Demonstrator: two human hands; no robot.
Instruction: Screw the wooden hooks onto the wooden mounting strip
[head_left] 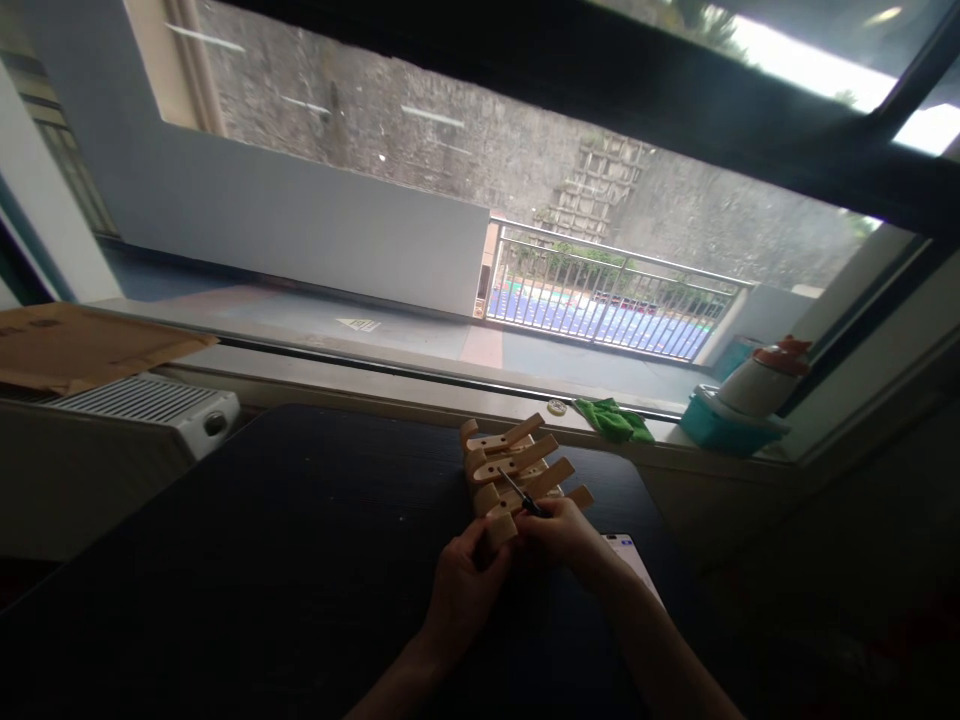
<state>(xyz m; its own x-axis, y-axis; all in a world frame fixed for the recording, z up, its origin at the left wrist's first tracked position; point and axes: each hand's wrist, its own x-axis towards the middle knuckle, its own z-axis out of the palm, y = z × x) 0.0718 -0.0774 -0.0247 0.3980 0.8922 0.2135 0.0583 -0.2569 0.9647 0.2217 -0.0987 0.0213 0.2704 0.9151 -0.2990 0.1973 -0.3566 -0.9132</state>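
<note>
A light wooden rack with several curved pegs (517, 462) lies on the dark table. My left hand (466, 585) is closed on the rack's near end, its thumb and fingers around a pale wooden block-like tip. In my right hand (566, 535) is a screwdriver (517, 487) with a dark handle and a thin metal shaft. The shaft slants up and left over the pegs; whether its tip touches the wood I cannot tell. Dark screw holes or screw heads show along the pegs. Both hands are close together, and the right fingertips are partly hidden.
A phone (628, 560) lies on the dark table (300, 540) beside my right forearm. On the window sill are a tape roll (556, 407), a green cloth (615, 420) and a teal box (727, 425). A radiator (165, 405) with a brown paper package (90, 345) stands at left.
</note>
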